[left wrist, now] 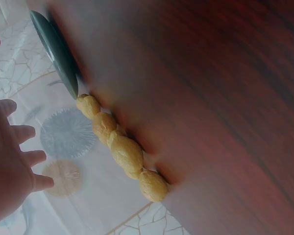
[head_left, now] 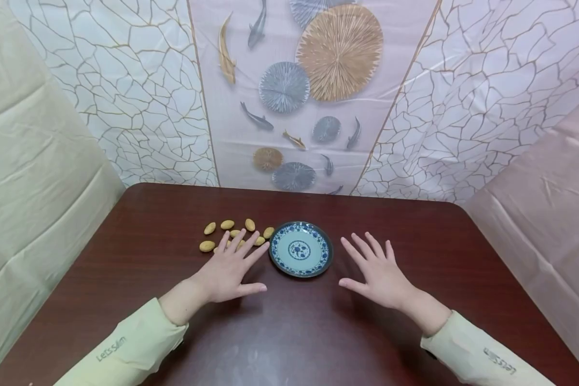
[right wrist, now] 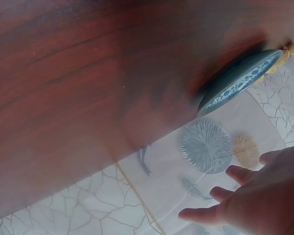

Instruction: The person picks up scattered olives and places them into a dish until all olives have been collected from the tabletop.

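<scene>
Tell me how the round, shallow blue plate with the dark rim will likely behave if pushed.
The round, shallow blue plate would probably slide rather than tip, since it sits low and wide on the smooth-looking reddish-brown tabletop. Its glossy look suggests glazed ceramic, so it is likely stiff and might chip if knocked.

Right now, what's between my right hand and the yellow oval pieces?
In the head view, the blue patterned plate lies between your right hand and the yellow oval pieces, with bare table between hand and plate.
</scene>
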Motion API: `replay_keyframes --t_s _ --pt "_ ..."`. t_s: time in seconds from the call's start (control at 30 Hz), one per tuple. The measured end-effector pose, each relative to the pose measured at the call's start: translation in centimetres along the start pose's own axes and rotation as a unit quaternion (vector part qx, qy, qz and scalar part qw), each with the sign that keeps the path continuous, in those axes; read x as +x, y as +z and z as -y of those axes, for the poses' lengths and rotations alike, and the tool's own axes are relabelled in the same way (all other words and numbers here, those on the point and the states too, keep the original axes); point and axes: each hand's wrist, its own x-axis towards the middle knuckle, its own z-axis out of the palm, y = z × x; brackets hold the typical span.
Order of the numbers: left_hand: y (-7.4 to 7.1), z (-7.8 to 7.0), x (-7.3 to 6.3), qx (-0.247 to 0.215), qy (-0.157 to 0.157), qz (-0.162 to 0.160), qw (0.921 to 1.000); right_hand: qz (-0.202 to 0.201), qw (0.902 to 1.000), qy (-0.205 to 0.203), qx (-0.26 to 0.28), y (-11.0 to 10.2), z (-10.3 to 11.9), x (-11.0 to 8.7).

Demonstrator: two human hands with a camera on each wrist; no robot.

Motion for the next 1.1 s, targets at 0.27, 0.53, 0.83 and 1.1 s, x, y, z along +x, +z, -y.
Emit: replay_keyframes --t_s 0.27,0.53,0.83,1.1 --pt "-0.3 1.0 0.2 0.004 -0.008 -0.011 0.9999 -0.051 0.9972 0.004 0.055 -0.4 -0.1 1.0" --pt "-0.6 2.7 0.4 -0.041 -0.035 -0.05 0.9973 -0.007 0.9187 0.151 0.365 -1.0 -0.2 3.6" --pt "-0.7 5.3 0.2 -0.122 -0.092 -0.103 0.9828 0.043 0.7456 0.266 0.61 -1.1 -1.3 5.7" --pt "-0.3 7.5 -0.6 -0.169 -0.149 -0.09 0.97 0.037 0.6872 0.304 0.659 0.5 -1.6 7.5"
